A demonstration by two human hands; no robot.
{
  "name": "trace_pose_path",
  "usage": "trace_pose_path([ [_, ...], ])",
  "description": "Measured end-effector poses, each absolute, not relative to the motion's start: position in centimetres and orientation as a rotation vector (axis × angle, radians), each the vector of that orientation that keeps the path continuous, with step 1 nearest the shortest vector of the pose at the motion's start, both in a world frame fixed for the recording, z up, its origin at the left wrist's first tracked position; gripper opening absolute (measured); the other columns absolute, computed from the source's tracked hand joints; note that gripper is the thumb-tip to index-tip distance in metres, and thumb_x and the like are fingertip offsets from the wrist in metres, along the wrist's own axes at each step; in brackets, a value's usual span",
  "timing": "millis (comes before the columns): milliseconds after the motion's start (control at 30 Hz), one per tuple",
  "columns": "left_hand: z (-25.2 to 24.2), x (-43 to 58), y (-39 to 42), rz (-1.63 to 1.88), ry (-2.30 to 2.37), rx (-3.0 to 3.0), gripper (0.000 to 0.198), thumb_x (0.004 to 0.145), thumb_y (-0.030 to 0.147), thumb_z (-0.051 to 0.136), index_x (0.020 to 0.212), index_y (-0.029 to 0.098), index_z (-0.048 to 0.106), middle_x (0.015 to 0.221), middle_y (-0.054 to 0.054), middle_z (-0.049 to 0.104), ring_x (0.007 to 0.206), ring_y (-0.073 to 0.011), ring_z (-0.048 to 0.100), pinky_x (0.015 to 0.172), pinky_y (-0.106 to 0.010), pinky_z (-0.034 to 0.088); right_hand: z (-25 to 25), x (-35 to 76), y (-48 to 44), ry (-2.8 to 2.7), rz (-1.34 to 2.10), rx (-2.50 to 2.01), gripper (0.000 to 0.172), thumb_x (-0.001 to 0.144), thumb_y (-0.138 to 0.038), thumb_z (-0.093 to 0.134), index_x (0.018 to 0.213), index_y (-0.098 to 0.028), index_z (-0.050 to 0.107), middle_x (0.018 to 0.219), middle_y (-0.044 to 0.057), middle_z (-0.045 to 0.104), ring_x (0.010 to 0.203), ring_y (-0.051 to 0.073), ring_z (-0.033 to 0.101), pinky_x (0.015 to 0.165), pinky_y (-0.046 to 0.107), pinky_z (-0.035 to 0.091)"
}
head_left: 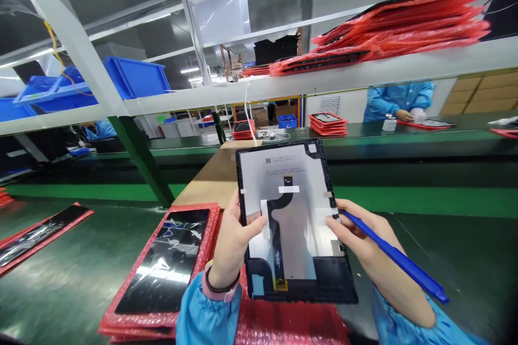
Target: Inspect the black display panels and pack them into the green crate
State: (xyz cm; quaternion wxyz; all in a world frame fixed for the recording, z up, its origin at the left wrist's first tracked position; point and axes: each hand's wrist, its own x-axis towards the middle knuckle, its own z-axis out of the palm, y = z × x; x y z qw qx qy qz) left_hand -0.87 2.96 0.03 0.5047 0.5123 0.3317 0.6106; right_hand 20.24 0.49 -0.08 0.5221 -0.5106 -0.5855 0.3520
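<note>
Between my hands I hold a tablet screen panel (299,226), its silvery back toward me, with a black flex cable (277,242) and a black frame around it. My left hand (232,234) grips its left edge, thumb lying on the silver back near a strip of white tape. On the right edge, my right hand (366,232) pinches the panel with thumb and fingers. A blue pen-like plastic tool (399,256) is also tucked in that hand, slanting down to the right. Below the panel lies red bubble wrap (287,323).
Left of my hands, a glossy black screen (170,264) rests on stacked red bubble wrap. Another screen (44,232) lies farther left. Overhead, a shelf (226,91) bears blue bins (135,78) and red-wrapped panels (380,27). Across the bench, a co-worker in blue sleeves (399,99) handles something.
</note>
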Motion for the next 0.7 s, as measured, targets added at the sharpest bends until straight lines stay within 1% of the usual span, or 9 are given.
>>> trace_pose_path([
  [100, 0.0, -1.1, 3.3, 1.447, 0.788, 1.197, 0.064, 0.064, 0.010, 0.074, 0.123, 0.020, 0.051, 0.114, -0.005, 0.068, 0.101, -0.0224, 0.066, 0.086, -0.030, 0.053, -0.1, 20.0, 0.8, -1.386, 0.865, -1.215, 0.024, 0.080, -0.041, 0.062, 0.091, -0.020, 0.063, 0.058, -0.006, 0.032, 0.054, 0.010, 0.029, 0.048, 0.024, 0.028],
  [167, -0.1, -1.4, 3.5, 1.425, 0.801, 1.180, 0.063, 0.063, 0.011, 0.075, 0.121, 0.019, 0.052, 0.114, -0.006, 0.068, 0.103, -0.0236, 0.065, 0.087, -0.030, 0.053, -0.2, 20.1, 0.9, -1.358, 0.949, -1.186, 0.026, 0.077, -0.041, 0.066, 0.094, -0.021, 0.064, 0.060, -0.004, 0.039, 0.056, 0.012, 0.035, 0.049, 0.025, 0.033],
  [233, -0.1, -1.7, 3.8, 1.405, 0.823, 1.168, 0.062, 0.062, 0.012, 0.076, 0.119, 0.019, 0.053, 0.115, -0.006, 0.067, 0.106, -0.0246, 0.063, 0.088, -0.030, 0.052, -0.3, 20.1, 0.8, -1.321, 1.068, -1.147, 0.034, 0.073, -0.039, 0.069, 0.103, -0.022, 0.064, 0.066, -0.001, 0.049, 0.062, 0.015, 0.044, 0.054, 0.026, 0.040],
  [333, -0.2, -2.1, 4.0, 1.379, 0.849, 1.154, 0.063, 0.061, 0.014, 0.077, 0.119, 0.020, 0.052, 0.116, -0.006, 0.066, 0.105, -0.0246, 0.063, 0.085, -0.028, 0.052, -0.6, 20.2, 0.8, -1.274, 1.148, -1.122, 0.040, 0.070, -0.036, 0.071, 0.107, -0.024, 0.064, 0.072, 0.001, 0.053, 0.068, 0.018, 0.049, 0.059, 0.029, 0.044],
  [400, -0.2, -2.1, 4.0, 1.355, 0.834, 1.167, 0.064, 0.061, 0.015, 0.077, 0.120, 0.021, 0.052, 0.112, -0.006, 0.067, 0.095, -0.0220, 0.066, 0.079, -0.027, 0.053, -0.9, 20.3, 0.9, -1.263, 1.109, -1.124, 0.036, 0.072, -0.038, 0.068, 0.105, -0.023, 0.065, 0.068, 0.000, 0.048, 0.065, 0.017, 0.047, 0.059, 0.028, 0.043],
  [467, -0.3, -2.1, 3.9, 1.314, 0.805, 1.183, 0.064, 0.063, 0.014, 0.076, 0.121, 0.022, 0.051, 0.104, -0.004, 0.068, 0.077, -0.0165, 0.066, 0.067, -0.023, 0.052, -1.3, 20.4, 1.0, -1.279, 1.031, -1.138, 0.031, 0.076, -0.039, 0.065, 0.103, -0.023, 0.065, 0.064, -0.002, 0.044, 0.061, 0.015, 0.042, 0.056, 0.027, 0.039],
  [567, -0.6, -2.0, 3.8, 1.288, 0.808, 1.214, 0.062, 0.066, 0.011, 0.072, 0.122, 0.025, 0.049, 0.087, 0.001, 0.066, 0.056, -0.0081, 0.056, 0.051, -0.017, 0.045, -1.5, 20.2, 1.2, -1.338, 0.906, -1.212, 0.021, 0.081, -0.036, 0.061, 0.096, -0.022, 0.064, 0.058, -0.005, 0.038, 0.055, 0.012, 0.033, 0.050, 0.025, 0.030],
  [633, -0.8, -1.9, 3.7, 1.302, 0.819, 1.238, 0.060, 0.067, 0.008, 0.068, 0.121, 0.025, 0.050, 0.077, 0.004, 0.061, 0.053, -0.0059, 0.050, 0.050, -0.016, 0.042, -1.4, 20.0, 1.3, -1.356, 0.845, -1.252, 0.015, 0.081, -0.034, 0.061, 0.089, -0.022, 0.062, 0.055, -0.006, 0.035, 0.053, 0.011, 0.029, 0.048, 0.025, 0.026],
  [700, -0.9, -1.9, 3.7, 1.307, 0.812, 1.246, 0.059, 0.066, 0.005, 0.066, 0.120, 0.025, 0.051, 0.072, 0.005, 0.057, 0.053, -0.0055, 0.047, 0.050, -0.015, 0.040, -1.3, 19.8, 1.3, -1.340, 0.805, -1.261, 0.015, 0.080, -0.035, 0.062, 0.086, -0.022, 0.061, 0.054, -0.006, 0.034, 0.052, 0.010, 0.029, 0.047, 0.025, 0.025],
])
